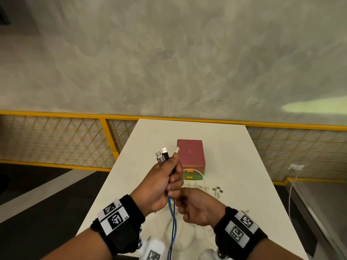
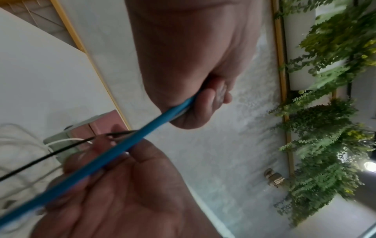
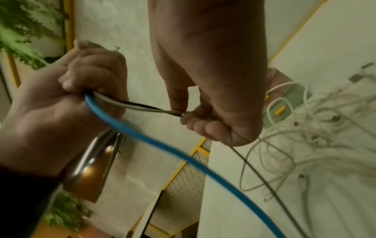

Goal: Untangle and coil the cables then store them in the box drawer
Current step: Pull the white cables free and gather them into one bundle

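Head view shows your left hand (image 1: 161, 182) fisted around the cable ends (image 1: 163, 155), your right hand (image 1: 196, 207) pinching the thin cables (image 3: 150, 109) beneath it. White cables (image 3: 317, 125) lie tangled on the counter (image 1: 234, 156) before the box (image 1: 190, 153); pulling hard could tighten their knots.

blue cable (image 1: 172, 218): hangs from raised bundle, plugs (image 1: 161, 155) up | black cable (image 3: 262, 178): thin, alongside | white cables (image 3: 317, 128): tangled on table | box (image 1: 190, 152): pink, green drawer (image 1: 192, 177) ajar
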### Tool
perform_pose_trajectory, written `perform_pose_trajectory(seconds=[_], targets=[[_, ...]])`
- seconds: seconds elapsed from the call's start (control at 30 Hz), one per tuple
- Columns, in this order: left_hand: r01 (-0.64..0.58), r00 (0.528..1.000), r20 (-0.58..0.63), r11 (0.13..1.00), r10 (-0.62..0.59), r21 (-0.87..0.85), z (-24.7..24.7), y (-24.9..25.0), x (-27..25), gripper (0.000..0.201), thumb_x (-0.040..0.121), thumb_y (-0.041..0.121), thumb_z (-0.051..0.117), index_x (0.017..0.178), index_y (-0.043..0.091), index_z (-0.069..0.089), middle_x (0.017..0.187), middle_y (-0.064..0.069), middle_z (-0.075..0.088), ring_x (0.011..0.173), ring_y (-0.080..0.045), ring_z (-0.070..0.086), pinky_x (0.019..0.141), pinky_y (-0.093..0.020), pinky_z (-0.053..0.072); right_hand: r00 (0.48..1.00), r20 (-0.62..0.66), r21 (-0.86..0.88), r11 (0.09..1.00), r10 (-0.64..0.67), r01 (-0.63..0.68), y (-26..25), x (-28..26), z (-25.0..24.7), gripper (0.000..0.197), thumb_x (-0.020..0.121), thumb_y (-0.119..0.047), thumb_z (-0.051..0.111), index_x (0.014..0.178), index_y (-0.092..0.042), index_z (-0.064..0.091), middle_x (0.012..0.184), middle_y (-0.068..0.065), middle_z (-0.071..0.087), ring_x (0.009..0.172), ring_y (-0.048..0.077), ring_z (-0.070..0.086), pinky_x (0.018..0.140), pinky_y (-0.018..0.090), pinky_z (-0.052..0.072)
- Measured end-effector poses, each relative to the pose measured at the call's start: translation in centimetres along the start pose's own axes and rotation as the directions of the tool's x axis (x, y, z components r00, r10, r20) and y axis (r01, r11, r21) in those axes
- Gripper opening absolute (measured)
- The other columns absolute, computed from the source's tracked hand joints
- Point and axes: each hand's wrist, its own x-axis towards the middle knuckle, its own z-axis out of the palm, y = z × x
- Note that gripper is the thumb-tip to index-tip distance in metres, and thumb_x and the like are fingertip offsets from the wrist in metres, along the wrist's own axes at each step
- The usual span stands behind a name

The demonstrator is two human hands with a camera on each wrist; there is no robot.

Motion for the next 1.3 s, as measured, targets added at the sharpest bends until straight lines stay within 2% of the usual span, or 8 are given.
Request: perform_pose_trajectory(seconds=[0.27, 0.5, 0.63, 0.73, 0.87, 1.03, 1.23, 1.3], targets=[[0.088, 0.987, -0.143, 0.994, -0.079, 0.060, -4.0, -1.8, -2.8, 0.042, 0.098, 0.038, 0.051, 0.062, 0.016, 0.050, 0.057, -0.003, 0.023, 0.041, -0.011, 0.020, 0.043, -0.023, 0.015, 0.996, -0.087, 0.310, 0.950, -0.017, 0.043, -1.0, 1.4, -0.3, 0.016, 0.084, -0.013, 0.054, 0.068, -0.012, 0.057, 0.061, 0.000, 0.057, 0.054, 0.013, 0.049, 0.056, 0.026, 0.036], [0.484, 0.851, -0.013, 0.775, -0.525, 0.405, -7.0, -3.3, -7.5, 0.037, 0.097, 0.037, 0.056, 0.068, 0.013, 0.056, 0.052, -0.004, 0.033, 0.036, -0.011, 0.030, 0.036, -0.018, 0.023, 0.972, -0.109, 0.631, 0.741, -0.210, 0.231, -3.5, 1.1, -2.5, 0.017, 0.085, -0.004, 0.053, 0.086, 0.000, 0.070, 0.073, 0.011, 0.066, 0.067, 0.022, 0.064, 0.069, 0.037, 0.053], [0.162, 0.969, -0.234, 0.918, -0.079, 0.362, -7.0, -2.7, -6.3, 0.037, 0.096, 0.034, 0.057, 0.067, 0.011, 0.055, 0.053, -0.007, 0.040, 0.037, -0.015, 0.031, 0.041, -0.025, 0.028, 0.970, -0.104, 0.565, 0.789, -0.222, 0.241, -2.8, 1.3, -3.6, 0.020, 0.099, -0.013, 0.043, 0.090, -0.007, 0.060, 0.084, 0.015, 0.073, 0.074, 0.028, 0.073, 0.077, 0.043, 0.054], [-0.073, 0.924, -0.330, 0.934, 0.196, 0.350, -5.3, -2.1, -2.8, 0.027, 0.096, 0.027, 0.060, 0.077, 0.008, 0.060, 0.064, -0.008, 0.047, 0.042, -0.013, 0.030, 0.043, -0.024, 0.023, 0.968, -0.004, 0.503, 0.836, -0.252, 0.220, -1.9, 0.8, -1.8, 0.022, 0.100, -0.015, 0.043, 0.089, -0.008, 0.060, 0.103, 0.019, 0.074, 0.089, 0.031, 0.073, 0.082, 0.046, 0.052], [-0.123, 0.908, -0.299, 0.868, 0.295, 0.482, -2.0, -3.4, 0.9, 0.009, 0.087, 0.014, 0.071, 0.086, 0.006, 0.066, 0.060, 0.005, 0.061, 0.044, -0.005, 0.053, 0.040, -0.017, 0.037, 0.944, 0.061, 0.485, 0.836, -0.323, 0.255, -1.5, -0.4, 0.3, 0.034, 0.100, -0.022, 0.041, 0.108, -0.004, 0.068, 0.116, 0.019, 0.070, 0.095, 0.029, 0.067, 0.080, 0.043, 0.053], [-0.134, 0.916, -0.241, 0.809, 0.322, 0.573, -1.1, -5.2, 1.8, 0.012, 0.079, 0.003, 0.074, 0.075, 0.008, 0.064, 0.063, 0.005, 0.067, 0.059, -0.008, 0.064, 0.050, -0.018, 0.049, 0.951, 0.004, 0.508, 0.820, -0.308, 0.264, -1.4, -1.2, -0.3, 0.044, 0.103, -0.036, 0.032, 0.099, -0.009, 0.066, 0.089, 0.007, 0.073, 0.090, 0.024, 0.062, 0.108, 0.051, 0.036], [-0.052, 0.998, 0.052, 0.761, 0.024, 0.646, -2.0, -6.1, -1.1, 0.018, 0.083, 0.001, 0.071, 0.072, 0.009, 0.060, 0.052, 0.014, 0.053, 0.043, 0.001, 0.043, 0.045, -0.012, 0.035, 0.956, -0.103, 0.512, 0.809, -0.276, 0.289, -2.8, -1.2, -2.8, 0.021, 0.096, -0.024, 0.051, 0.094, -0.011, 0.066, 0.078, 0.008, 0.070, 0.076, 0.025, 0.073, 0.080, 0.041, 0.050], [0.043, 0.982, 0.106, 0.740, -0.153, 0.671, -3.5, -6.4, -2.6, 0.015, 0.079, 0.011, 0.078, 0.076, 0.014, 0.063, 0.062, -0.002, 0.051, 0.046, -0.008, 0.038, 0.044, -0.020, 0.029, 0.956, -0.134, 0.571, 0.768, -0.263, 0.291, -3.7, -1.0, -4.6, 0.022, 0.098, -0.029, 0.050, 0.083, -0.017, 0.060, 0.068, 0.003, 0.070, 0.069, 0.020, 0.074, 0.073, 0.039, 0.051]])
